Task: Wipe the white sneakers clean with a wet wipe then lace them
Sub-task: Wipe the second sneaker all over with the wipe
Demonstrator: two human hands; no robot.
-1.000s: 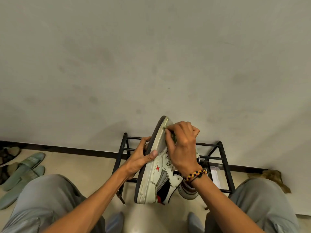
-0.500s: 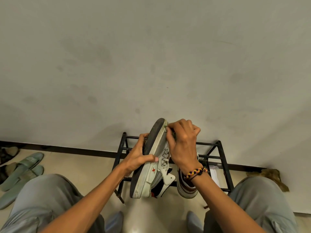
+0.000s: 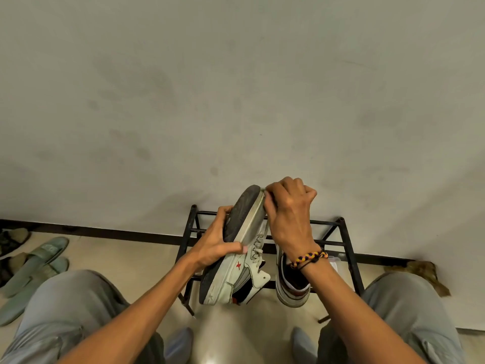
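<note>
Your left hand [image 3: 215,248] grips the raised sneaker [image 3: 236,261] across its middle, fingers curled over the dark sole and thumb pressed on the white side panel. Your right hand [image 3: 288,219], at one o'clock from the left, is curled tight at the toe; a pale scrap pinched under the fingertips shows at the sole edge, likely the wet wipe [image 3: 263,190], though too little shows to be sure. Count two sneakers: the held one, tilted with toe at twelve o'clock and heel at six, and a second sneaker [image 3: 292,287] just beside it at three o'clock, opening up, partly behind your wrist; whether it rests on the rack cannot be told. The held shoe is white with a red star, a grey panel, laces in the eyelets and a greyed rim along the sole. One braided bracelet [image 3: 309,258] sits on your right wrist. One black metal rack [image 3: 346,248] stands behind both shoes against the wall [image 3: 236,88], so room toward twelve o'clock is shut off. Your two knees bound the space at eight and four o'clock, with bare floor [image 3: 126,261] between them. Two green slippers [image 3: 34,269] lie at nine o'clock, well apart.
</note>
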